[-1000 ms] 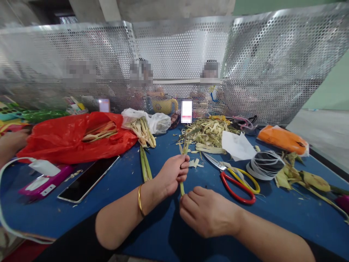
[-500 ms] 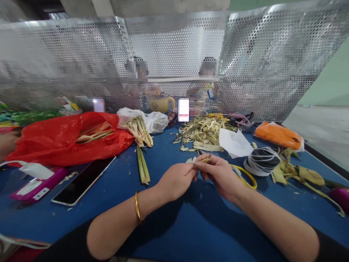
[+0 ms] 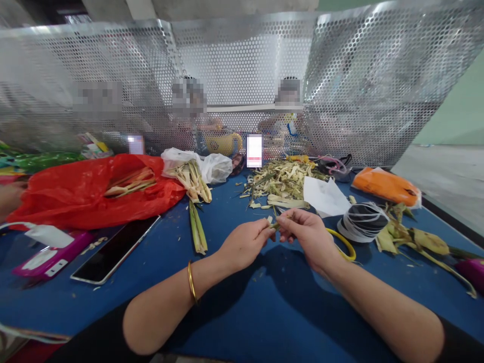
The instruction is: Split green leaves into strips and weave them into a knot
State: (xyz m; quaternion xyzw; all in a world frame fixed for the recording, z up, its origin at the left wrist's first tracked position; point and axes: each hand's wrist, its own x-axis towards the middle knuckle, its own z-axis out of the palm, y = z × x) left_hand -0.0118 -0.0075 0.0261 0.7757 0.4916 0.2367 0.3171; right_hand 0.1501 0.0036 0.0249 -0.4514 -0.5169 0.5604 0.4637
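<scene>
Above the blue table, my left hand pinches a small pale-green plant strip between thumb and fingers. Close on its right, my right hand has thumb and fingertips pressed together at the strip's other side; a thin dark end pokes up between the hands. Fingers cover most of the strip, so its full shape is hidden. Just beyond my hands lies a heap of shredded leaf pieces. A green stalk rests left of them. Partly behind my right wrist is a yellow ring-shaped handle.
A spool of white cord, white paper and an orange packet sit at right. Leftward are a red plastic bag, a phone and a purple power strip. A perforated metal screen stands behind; people sit beyond it.
My hands have drawn slightly apart, the right one shifting a little rightward. More of the pale-green strip shows between the fingers now.
</scene>
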